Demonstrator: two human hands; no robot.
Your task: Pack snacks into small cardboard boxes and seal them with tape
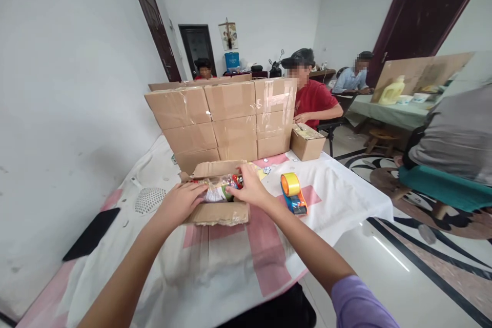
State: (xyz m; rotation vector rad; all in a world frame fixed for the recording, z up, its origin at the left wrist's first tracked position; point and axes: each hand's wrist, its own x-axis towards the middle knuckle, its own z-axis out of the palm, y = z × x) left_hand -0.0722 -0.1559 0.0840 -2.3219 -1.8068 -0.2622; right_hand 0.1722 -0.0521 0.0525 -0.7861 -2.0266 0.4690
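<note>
An open cardboard box [217, 213] lies on the table in front of me, its flaps folded out. Clear plastic packets [217, 193] with red, green and white print fill it. My left hand [183, 202] rests over the box's left end, fingers stretched out across the packets. At the right end, my right hand [251, 187] touches the packets with thumb and fingers spread apart. Its fingertips are partly hidden behind the box contents. To the right of the box stands a tape dispenser [298, 204] with a yellow tape roll [290, 184].
Behind the box rises a wall of taped cardboard boxes [234, 123], with a single closed box [308, 143] at its right end. A black flat object [91, 234] lies at the table's left edge. A person in red [317, 97] sits beyond the boxes; other people sit farther off.
</note>
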